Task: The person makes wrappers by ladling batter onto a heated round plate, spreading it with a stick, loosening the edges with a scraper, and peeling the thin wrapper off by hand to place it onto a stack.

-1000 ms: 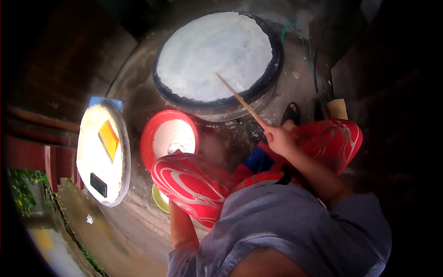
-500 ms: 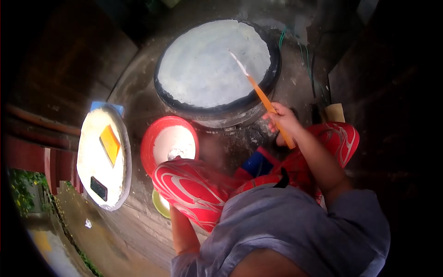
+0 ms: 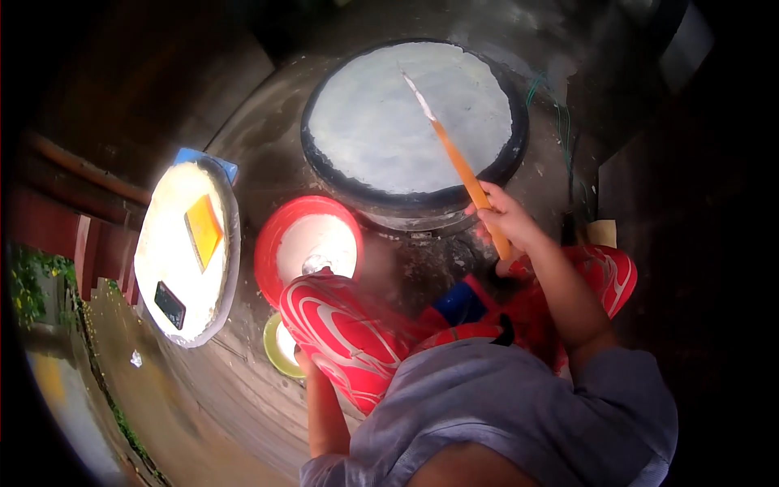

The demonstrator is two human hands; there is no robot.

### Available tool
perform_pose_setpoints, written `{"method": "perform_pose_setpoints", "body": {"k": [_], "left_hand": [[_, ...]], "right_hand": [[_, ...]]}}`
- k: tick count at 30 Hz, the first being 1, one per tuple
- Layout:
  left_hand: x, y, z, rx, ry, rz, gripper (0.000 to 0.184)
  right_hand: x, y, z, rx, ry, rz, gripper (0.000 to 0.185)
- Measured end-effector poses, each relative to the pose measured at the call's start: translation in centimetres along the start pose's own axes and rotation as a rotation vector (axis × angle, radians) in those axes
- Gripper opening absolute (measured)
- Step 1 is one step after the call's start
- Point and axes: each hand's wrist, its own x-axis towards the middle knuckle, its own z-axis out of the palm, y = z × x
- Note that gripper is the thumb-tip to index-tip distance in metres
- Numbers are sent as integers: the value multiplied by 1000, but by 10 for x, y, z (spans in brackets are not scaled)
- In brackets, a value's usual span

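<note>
My right hand (image 3: 509,221) is closed around the lower end of a long orange spatula (image 3: 458,158). Its thin, white-smeared tip reaches over the large round griddle (image 3: 369,195), but I cannot tell whether it touches. A pale, thin sheet of batter (image 3: 381,122) covers most of the griddle, leaving a dark rim. My left hand (image 3: 306,363) is low beside my left knee, next to a green bowl (image 3: 274,351) with something white in it. The knee and forearm hide most of its fingers.
A red basin (image 3: 268,243) of white batter, with a shiny metal utensil (image 3: 316,263), stands before my left knee. Further left, a round pale stack (image 3: 166,243) carries a yellow scraper (image 3: 204,231) and a phone (image 3: 170,305). Green wires (image 3: 560,122) run right of the griddle.
The view has shifted, so the griddle and basin appear further right. The spatula still points over the griddle. More of my left hand now shows beside the green bowl.
</note>
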Motion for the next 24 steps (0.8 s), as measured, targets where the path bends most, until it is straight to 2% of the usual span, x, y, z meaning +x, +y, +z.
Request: {"method": "perform_pose_setpoints", "body": {"k": [2, 4, 6, 7, 9, 10, 11, 14, 16, 17, 18, 20, 21, 23, 24], "left_hand": [[-8, 4, 5, -77, -29, -7, 26], [-16, 8, 8, -212, -93, -21, 27], [-14, -6, -4, -29, 15, -21, 29], [7, -46, -19, -23, 207, -58, 37], [25, -88, -47, 425, 279, -19, 51], [10, -71, -40, 735, 330, -41, 52], [-17, -30, -14, 944, 427, -182, 49], [-28, -39, -17, 1157, 463, -302, 48], [-29, -59, -26, 1248, 494, -251, 48], [-30, -61, -29, 1241, 478, -256, 50], [-35, -49, -27, 1236, 424, -302, 50], [-36, -57, -32, 1116, 367, -309, 46], [-30, -69, -38, 1099, 382, -333, 46], [-18, -96, -48, 1011, 389, -304, 33], [-17, -93, -50, 998, 397, -319, 33]], "right_hand": [[15, 21, -11, -165, 0, 75, 50], [17, 20, -1, -182, -28, 90, 50], [18, 11, 16, -303, -161, 120, 48], [17, 3, 29, -316, -238, 118, 48], [25, -4, 47, -452, -363, 130, 52], [28, -11, 59, -542, -416, 154, 52], [32, -18, 72, -618, -471, 178, 52], [44, -50, 121, -778, -598, 214, 48], [59, -60, 157, -902, -737, 44, 41], [61, -73, 181, -1034, -783, 22, 36], [61, -86, 212, -1197, -848, 10, 40], [76, -79, 254, -1453, -1077, -540, 44], [71, -78, 286, -1575, -1125, -503, 44], [66, -62, 343, -1721, -1171, -437, 43], [60, -51, 366, -1785, -1201, -505, 41]]}}
